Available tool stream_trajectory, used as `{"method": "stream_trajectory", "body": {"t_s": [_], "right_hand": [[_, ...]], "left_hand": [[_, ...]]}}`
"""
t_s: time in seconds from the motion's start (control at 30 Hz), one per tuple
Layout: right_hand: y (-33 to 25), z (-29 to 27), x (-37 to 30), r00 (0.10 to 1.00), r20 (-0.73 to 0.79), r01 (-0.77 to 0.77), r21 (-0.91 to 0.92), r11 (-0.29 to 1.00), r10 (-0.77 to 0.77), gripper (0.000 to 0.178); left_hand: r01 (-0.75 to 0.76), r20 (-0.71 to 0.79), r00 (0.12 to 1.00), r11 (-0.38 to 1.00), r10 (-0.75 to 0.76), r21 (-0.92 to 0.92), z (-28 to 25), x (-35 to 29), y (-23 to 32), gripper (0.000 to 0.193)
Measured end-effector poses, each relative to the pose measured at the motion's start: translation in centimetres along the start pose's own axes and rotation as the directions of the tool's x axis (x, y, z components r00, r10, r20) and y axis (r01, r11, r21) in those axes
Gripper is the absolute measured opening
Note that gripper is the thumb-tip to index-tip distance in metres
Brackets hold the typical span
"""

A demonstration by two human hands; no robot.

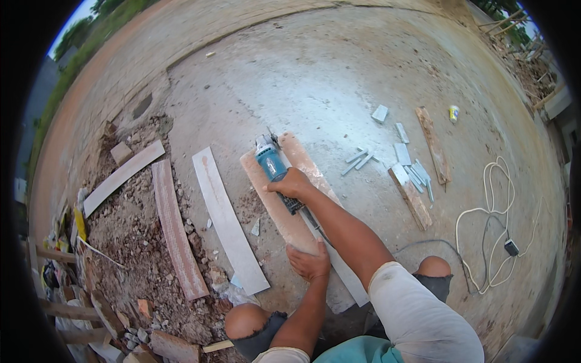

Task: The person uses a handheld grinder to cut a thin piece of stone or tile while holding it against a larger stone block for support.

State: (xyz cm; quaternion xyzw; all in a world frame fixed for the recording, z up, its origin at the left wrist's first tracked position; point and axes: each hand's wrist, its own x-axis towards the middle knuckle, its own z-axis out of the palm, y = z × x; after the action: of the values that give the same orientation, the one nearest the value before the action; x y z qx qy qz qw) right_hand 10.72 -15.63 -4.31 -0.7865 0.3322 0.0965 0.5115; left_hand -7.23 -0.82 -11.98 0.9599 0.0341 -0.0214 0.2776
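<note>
My right hand (292,184) is wrapped round the body of a blue angle grinder (271,163), whose metal head points away from me. The grinder lies over a reddish-brown board (270,209) and a long pale tile strip (348,275). A second brown board (310,167) is on the strip's right side. My left hand (308,260) rests with fingers stretched on the near end of the left board. A dark cord runs back from the grinder under my right forearm. The grinder's disc is barely visible at its far end.
Left of the boards lie a pale strip (230,224), a pinkish strip (177,227) and another pale strip (124,178) on rubble. To the right are small tile pieces (417,175), wooden pieces (433,145), a small yellow-and-white container (454,114) and a looped cable (463,242).
</note>
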Motion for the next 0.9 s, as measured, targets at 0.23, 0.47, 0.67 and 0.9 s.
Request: {"method": "stream_trajectory", "body": {"t_s": [0.23, 0.47, 0.67, 0.9], "right_hand": [[0.05, 0.17, 0.25, 1.0, 0.019, -0.018, -0.007, 1.0, 0.018, 0.074], [0.25, 0.33, 0.48, 0.999, 0.028, -0.021, -0.003, 1.0, 0.022, 0.073], [-0.01, 0.18, 0.15, 0.999, 0.021, -0.027, -0.014, 1.0, 0.027, 0.078], [0.18, 0.06, 0.09, 0.999, 0.035, -0.006, -0.002, 1.0, 0.006, 0.079]], "left_hand": [[-0.004, -0.007, 1.0, 1.0, 0.004, -0.002, 0.1, -0.01, -0.05, 0.101], [0.02, 0.008, 1.0, 1.0, -0.02, -0.004, 0.01, 0.02, 0.01, 0.102], [0.019, 0.009, 1.0, 1.0, -0.019, -0.019, 0.05, 0.11, -0.05, 0.102], [0.019, 0.065, 0.998, 0.998, -0.015, -0.063, -0.72, 0.16, 0.09, 0.103]]}}
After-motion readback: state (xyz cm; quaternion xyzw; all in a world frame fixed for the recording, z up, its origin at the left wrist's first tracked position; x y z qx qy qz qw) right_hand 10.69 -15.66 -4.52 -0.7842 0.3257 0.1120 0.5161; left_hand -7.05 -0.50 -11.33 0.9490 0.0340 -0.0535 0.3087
